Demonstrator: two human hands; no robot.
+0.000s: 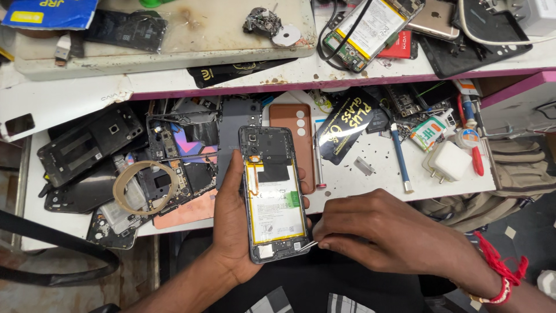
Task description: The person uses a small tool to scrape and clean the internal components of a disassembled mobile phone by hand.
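The left hand (231, 232) is clamped around an opened phone (273, 194), its battery exposed. The right hand (370, 232), just beside it, pinches thin tweezers (308, 246) touching the phone's lower corner, above the cluttered table (347, 179).

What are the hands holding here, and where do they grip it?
The left hand holds an opened phone by its long edges, back cover off. The right hand pinches thin metal tweezers near their upper end, tip at the phone's bottom corner.
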